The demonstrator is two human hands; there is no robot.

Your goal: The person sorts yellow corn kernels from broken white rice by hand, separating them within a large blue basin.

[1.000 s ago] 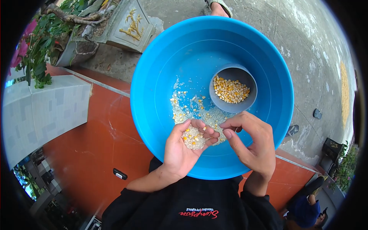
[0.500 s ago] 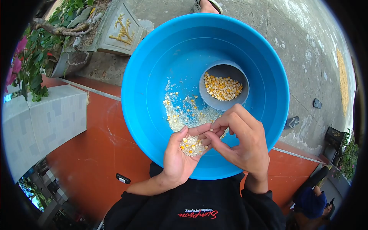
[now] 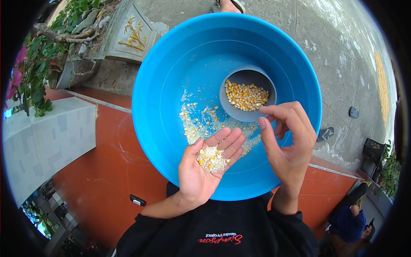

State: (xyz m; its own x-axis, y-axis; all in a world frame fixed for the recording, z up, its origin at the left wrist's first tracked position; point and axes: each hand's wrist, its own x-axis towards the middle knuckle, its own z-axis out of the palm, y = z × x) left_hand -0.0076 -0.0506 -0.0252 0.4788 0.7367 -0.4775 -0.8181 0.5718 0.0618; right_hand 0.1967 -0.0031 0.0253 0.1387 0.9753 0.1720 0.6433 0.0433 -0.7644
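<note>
On the upturned palm of my left hand lies a small heap of white rice grains mixed with yellow corn kernels; its fingers are stretched out beneath. My right hand is at the near right rim of a grey bowl, thumb and forefinger apart, with nothing visible between them. Inside the bowl sits a pile of yellow and white corn kernels. The bowl stands in a large blue basin. More rice with scattered corn covers part of the basin floor, partly hidden by my left hand.
Red tiles and grey concrete surround the basin. A sandal lies at right, a small black object at left. Past the basin shows someone's foot. Another person is at lower right. A planter stands upper left.
My right hand has moved from my left fingers up and right to the bowl's rim, its thumb and forefinger parting. My left hand has flattened out, showing more of the heap.
</note>
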